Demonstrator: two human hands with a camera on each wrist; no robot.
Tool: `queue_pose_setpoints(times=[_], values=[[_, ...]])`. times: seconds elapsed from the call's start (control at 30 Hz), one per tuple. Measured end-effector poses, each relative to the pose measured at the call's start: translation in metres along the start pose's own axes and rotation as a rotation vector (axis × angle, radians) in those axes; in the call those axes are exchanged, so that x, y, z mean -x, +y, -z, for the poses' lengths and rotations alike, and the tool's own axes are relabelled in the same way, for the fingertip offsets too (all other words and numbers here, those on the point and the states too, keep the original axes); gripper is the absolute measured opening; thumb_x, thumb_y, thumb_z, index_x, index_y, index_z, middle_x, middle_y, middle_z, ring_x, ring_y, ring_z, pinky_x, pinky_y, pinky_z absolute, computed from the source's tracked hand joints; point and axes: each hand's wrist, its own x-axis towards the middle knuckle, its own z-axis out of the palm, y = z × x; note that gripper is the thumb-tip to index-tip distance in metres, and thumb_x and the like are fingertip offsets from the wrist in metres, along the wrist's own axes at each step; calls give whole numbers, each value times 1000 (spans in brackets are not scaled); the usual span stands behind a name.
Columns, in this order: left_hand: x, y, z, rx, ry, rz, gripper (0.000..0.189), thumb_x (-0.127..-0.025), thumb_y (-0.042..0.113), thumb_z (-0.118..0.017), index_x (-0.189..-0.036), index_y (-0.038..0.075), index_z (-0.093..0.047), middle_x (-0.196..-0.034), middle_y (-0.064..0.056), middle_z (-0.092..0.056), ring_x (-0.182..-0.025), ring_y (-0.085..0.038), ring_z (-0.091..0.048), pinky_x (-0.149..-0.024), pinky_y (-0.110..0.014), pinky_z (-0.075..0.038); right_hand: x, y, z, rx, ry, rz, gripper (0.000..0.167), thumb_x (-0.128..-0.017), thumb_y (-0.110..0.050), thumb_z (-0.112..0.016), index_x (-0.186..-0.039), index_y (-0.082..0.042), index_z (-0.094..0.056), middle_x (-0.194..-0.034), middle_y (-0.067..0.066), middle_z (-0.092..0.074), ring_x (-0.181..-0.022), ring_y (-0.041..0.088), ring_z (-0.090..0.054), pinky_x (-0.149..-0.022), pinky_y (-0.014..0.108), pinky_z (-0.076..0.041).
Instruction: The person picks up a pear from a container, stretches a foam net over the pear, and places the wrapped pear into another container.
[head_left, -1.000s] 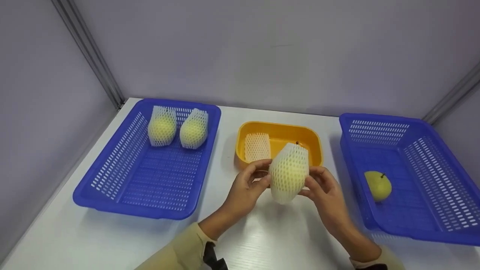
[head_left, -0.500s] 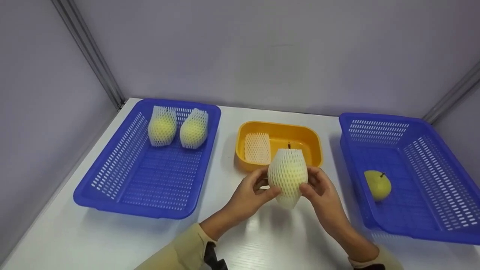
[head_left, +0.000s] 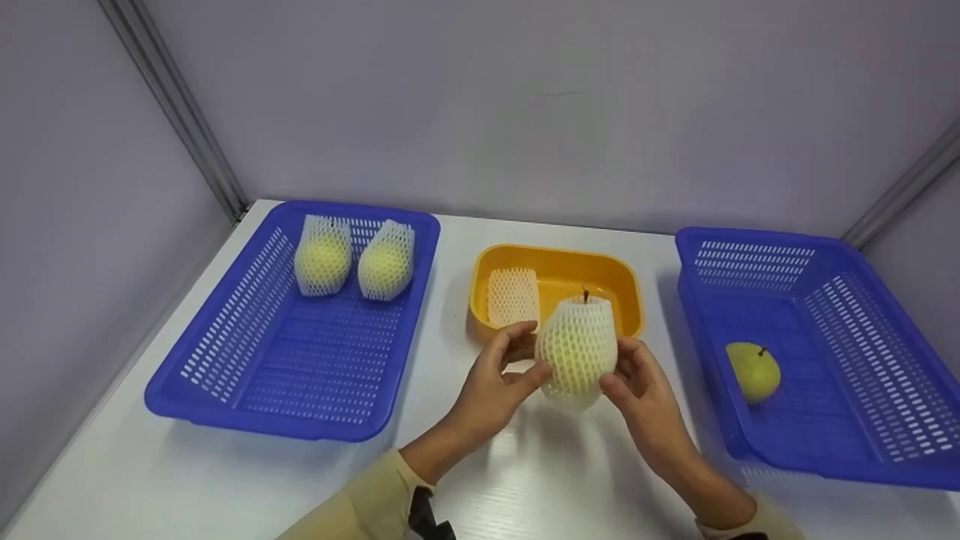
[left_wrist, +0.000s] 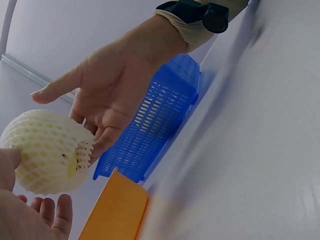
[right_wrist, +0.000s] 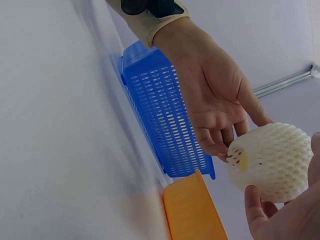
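Note:
In the head view, a pale yellow pear (head_left: 577, 352) in a white foam net sleeve is held up over the table, stem pointing up and away. My left hand (head_left: 495, 390) holds its left side, thumb towards me and fingers partly hidden behind. My right hand (head_left: 651, 401) holds the right side, its thumb near the lower front. The left wrist view has the netted pear (left_wrist: 47, 152) between both hands, bare skin showing at the sleeve's lower opening. That opening also shows on the pear (right_wrist: 272, 162) in the right wrist view.
A yellow tub (head_left: 592, 262) with a flat foam net (head_left: 514, 296) stands behind my hands. The left blue basket (head_left: 315, 360) holds two netted pears (head_left: 386, 261). In the right blue basket (head_left: 817, 420) lies a bare pear (head_left: 756, 371). Walls enclose the back and sides.
The netted pear has turned from leaning right to more upright, and its stem now shows clear of the net's top. Both hands have shifted their thumbs on it slightly.

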Motion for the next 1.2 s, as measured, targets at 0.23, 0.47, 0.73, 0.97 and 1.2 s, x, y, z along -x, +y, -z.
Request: queue_pose_setpoints(times=[0.23, 0.47, 0.73, 0.97, 1.2], values=[[0, -1, -1, 49, -87, 21, 63, -100, 24, -68, -150, -5, -42, -140, -18, -55, -125, -27, -57, -101, -33, -53, -1, -1, -2, 9, 15, -57, 45, -102, -7, -61, -141, 3, -41, -133, 14, -55, -119, 22, -59, -100, 26, -51], [-1, -2, 1, 43, -27, -2, 51, -104, 20, -62, -145, -5, -46, -139, -18, -55, -123, -27, -58, -98, -34, -54, -4, -3, 0, 45, 75, -135, 38, -104, -14, -59, -137, 1, -46, -128, 15, -57, -110, 23, -62, -90, 31, -58], [-1, -3, 1, 11, 69, -43, 44, -102, 8, -62, -140, -5, -44, -128, -17, -54, -110, -25, -58, -86, -31, -57, -3, -1, 0, 8, 31, -82, 31, -109, -13, -48, -136, 1, -44, -129, 13, -57, -111, 26, -61, -92, 35, -57], [0, -4, 2, -18, -21, -9, 64, -101, 26, -66, -151, -6, -40, -142, -18, -53, -127, -28, -55, -100, -32, -52, -1, -2, -2, -3, 8, -100, 40, -106, -10, -54, -142, 2, -41, -133, 15, -56, -115, 23, -59, -94, 30, -55], [-1, -5, 0, -13, -16, -37, 60, -102, 28, -63, -148, -6, -45, -144, -18, -54, -130, -26, -54, -106, -30, -47, -4, -3, -2, 21, 53, -132, 40, -105, -8, -56, -142, 1, -44, -134, 17, -58, -115, 24, -62, -94, 31, -56]])
